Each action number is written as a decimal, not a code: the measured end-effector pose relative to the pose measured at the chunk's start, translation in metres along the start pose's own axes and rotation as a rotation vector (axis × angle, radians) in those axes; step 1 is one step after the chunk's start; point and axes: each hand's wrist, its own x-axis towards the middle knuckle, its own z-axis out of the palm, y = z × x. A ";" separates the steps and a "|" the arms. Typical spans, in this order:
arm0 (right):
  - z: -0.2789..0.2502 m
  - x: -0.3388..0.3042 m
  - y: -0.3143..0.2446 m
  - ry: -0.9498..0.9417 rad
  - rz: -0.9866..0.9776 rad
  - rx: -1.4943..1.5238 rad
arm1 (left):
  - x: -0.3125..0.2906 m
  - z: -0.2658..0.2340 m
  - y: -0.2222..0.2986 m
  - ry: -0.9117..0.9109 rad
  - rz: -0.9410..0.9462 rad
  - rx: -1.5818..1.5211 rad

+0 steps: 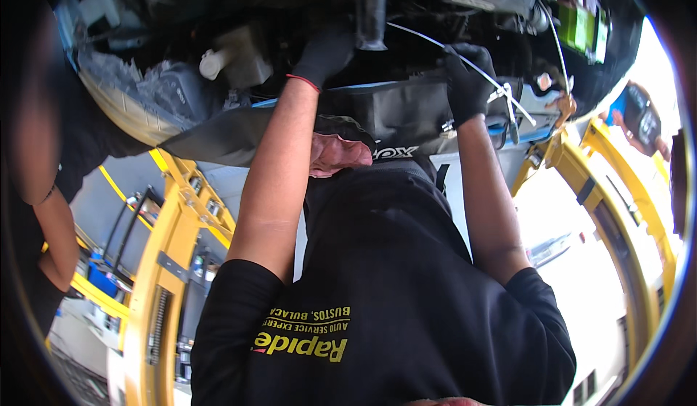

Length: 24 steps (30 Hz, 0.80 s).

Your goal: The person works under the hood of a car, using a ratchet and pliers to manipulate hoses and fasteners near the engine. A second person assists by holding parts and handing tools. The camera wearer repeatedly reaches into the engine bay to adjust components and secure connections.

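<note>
Both hands, in black gloves, reach into a car's engine bay (406,68). My left hand (327,50) is deep in the dark area beside a dark upright tube (372,10); its fingers cannot be made out. A red band rings that glove's cuff. My right hand (470,79) is closed, with its fingertips on a thin white strip (415,33). The strip runs from near the tube past the hand, slanting down to the right. Close to that wrist are white and metallic pieces (502,92) on the front edge.
A black fender cover (414,112) drapes over the car's front, with a reddish rag (337,153) at my waist. White-capped reservoir (214,63) sits left, green battery (583,32) right. Yellow lift posts (170,261) flank me. One person (54,210) stands left, another (640,119) farther right.
</note>
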 end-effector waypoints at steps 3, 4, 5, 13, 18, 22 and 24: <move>-0.011 0.002 0.008 0.039 -0.166 -0.470 | 0.022 -0.055 0.040 -0.269 -0.279 -0.382; -0.007 0.003 0.003 0.022 -0.203 -0.573 | 0.017 -0.050 0.035 -0.149 -0.410 -0.782; -0.005 0.005 0.003 0.009 -0.171 -0.570 | 0.010 -0.044 0.031 0.013 -0.509 -1.179; -0.002 0.020 0.028 -0.008 -0.081 -0.617 | 0.003 -0.038 0.070 -0.021 -0.363 -0.888; 0.000 0.027 0.016 -0.074 0.040 -0.636 | 0.011 -0.052 0.065 -0.150 -0.511 -0.952; 0.006 0.039 0.010 -0.148 0.074 -0.702 | 0.011 -0.065 0.075 0.022 -0.713 -1.452; 0.010 0.045 0.002 -0.215 0.110 -0.738 | 0.014 -0.070 0.078 0.047 -0.661 -1.452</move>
